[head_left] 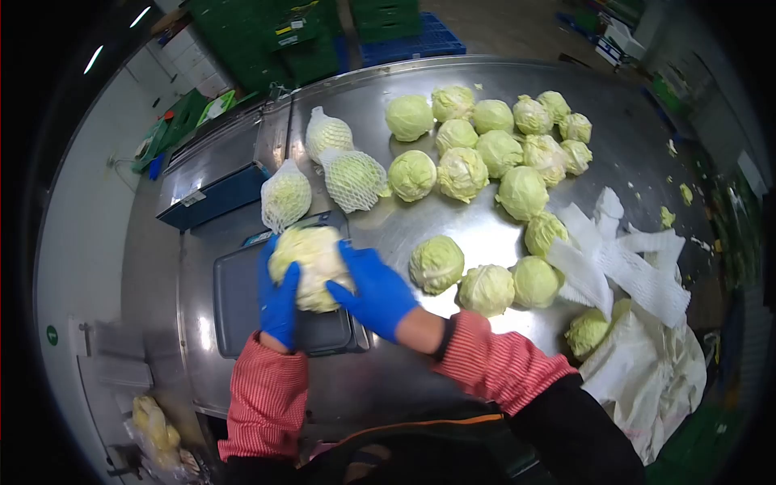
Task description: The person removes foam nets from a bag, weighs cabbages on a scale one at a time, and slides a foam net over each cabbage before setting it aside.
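Observation:
Both my hands wear blue gloves and grip one pale green cabbage [311, 257] over a dark scale platform [238, 303]. My left hand [277, 301] cups its left side and underside. My right hand [374, 289] presses on its right side. Three cabbages in white foam net sleeves [284, 195] lie just beyond the scale. Several bare cabbages [461, 174] are spread over the steel table [477, 234] to the right.
A pile of empty white net sleeves [626, 263] and a white bag [655, 376] lie at the right. A blue-fronted machine [212, 194] stands at the back left. Green crates [283, 36] are stacked beyond the table.

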The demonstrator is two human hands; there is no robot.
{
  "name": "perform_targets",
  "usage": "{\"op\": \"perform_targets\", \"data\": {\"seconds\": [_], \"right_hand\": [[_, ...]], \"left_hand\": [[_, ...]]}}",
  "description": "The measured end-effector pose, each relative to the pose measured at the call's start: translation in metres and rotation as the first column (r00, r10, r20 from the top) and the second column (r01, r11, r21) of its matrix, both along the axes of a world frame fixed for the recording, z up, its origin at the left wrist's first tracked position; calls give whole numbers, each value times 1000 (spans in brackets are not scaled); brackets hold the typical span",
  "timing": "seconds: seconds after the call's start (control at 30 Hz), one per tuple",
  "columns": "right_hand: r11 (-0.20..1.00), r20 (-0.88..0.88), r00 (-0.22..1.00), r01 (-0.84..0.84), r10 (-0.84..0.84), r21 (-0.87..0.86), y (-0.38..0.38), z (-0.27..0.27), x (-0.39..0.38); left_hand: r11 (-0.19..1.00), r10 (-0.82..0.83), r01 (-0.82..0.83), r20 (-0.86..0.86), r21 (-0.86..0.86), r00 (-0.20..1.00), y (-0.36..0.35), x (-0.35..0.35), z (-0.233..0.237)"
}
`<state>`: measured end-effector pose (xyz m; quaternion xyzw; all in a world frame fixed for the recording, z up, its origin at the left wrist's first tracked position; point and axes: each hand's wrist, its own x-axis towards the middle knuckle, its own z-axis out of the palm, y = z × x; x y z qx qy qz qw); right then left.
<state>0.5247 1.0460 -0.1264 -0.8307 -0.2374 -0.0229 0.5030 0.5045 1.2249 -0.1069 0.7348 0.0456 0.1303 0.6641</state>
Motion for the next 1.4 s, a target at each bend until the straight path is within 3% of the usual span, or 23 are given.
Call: {"op": "perform_targets", "data": {"seconds": [0.1,0.13,0.27,0.3,0.33,0.4,0.43,0.5,0.57,0.6,0.63,0.67,0.77,0.83,0.87,0.93,1.03,1.07,1.13,1.17,1.23,1.27,1.4], "right_hand": [[968,-202,959,-226,201,-109,23,-5,0],[954,-231,941,-278,248,-109,15,6,-4],[961,173,983,100,-55,-258,-78,14,-2],[849,23,979,189,-204,-493,-114,44,0],[712,473,856,464,-208,-527,-158,21,-3],[319,478,755,635,-449,-703,-234,-2,13],[112,677,660,738,-325,-666,-280,-35,19],[105,490,831,530,-265,-842,-302,-15,2],[340,495,826,563,-271,-753,-269,11,-12],[613,483,837,529,-260,-587,-246,24,-25],[848,287,901,412,-325,-334,-224,24,-36],[951,-254,917,307,-307,-40,-206,20,-45],[902,-589,808,268,-18,339,-160,42,-60],[914,-356,934,163,-22,371,-145,37,-55],[981,-326,936,170,-131,96,-140,54,-61],[997,-280,960,29,-10,65,-125,48,-56],[999,-370,929,-5,23,51,-108,33,-52],[998,-392,920,16,12,66,-100,33,-51],[996,-349,937,28,5,89,-80,30,-52],[989,5,1000,-11,12,-150,-68,35,-54],[842,635,728,152,259,-517,-45,53,-61],[776,628,705,177,329,-606,-34,65,-65],[951,184,952,-201,246,-233,-9,57,-80]], "left_hand": [[994,96,-100,-94,-35,991,59,-19,-52],[970,45,-57,-54,-238,998,62,-24,-53],[985,159,-156,-33,75,987,49,-35,-30],[937,259,-265,55,229,964,45,-40,-29],[851,344,-381,162,363,925,38,-43,-26],[847,223,-370,377,382,899,-1,-50,7],[840,165,-373,470,394,867,-20,-53,17],[938,-4,-115,341,328,940,-51,-58,8],[938,-340,340,6,-75,940,-96,-57,10],[893,-448,450,-74,20,891,-116,-52,12],[885,-466,465,-114,-37,878,-136,-48,-1],[890,-456,454,-130,-51,880,-152,-45,-9],[811,-568,415,-386,-413,727,-160,-34,-1],[880,-458,360,-352,-310,816,-155,-43,-11],[872,-473,377,-346,-311,810,-148,-50,-10],[852,-511,412,-335,-323,792,-132,-65,3],[782,-531,226,-431,-580,730,-112,-65,-16],[476,-553,135,-176,-869,814,-113,-68,-33],[94,-648,184,80,-979,757,-93,-70,-59],[-90,-659,180,194,-979,726,-91,-70,-76],[199,-519,136,13,-970,855,-89,-82,-82],[136,-507,88,7,-987,862,-91,-84,-87],[48,-345,102,80,-994,935,-79,-110,-55]]}}
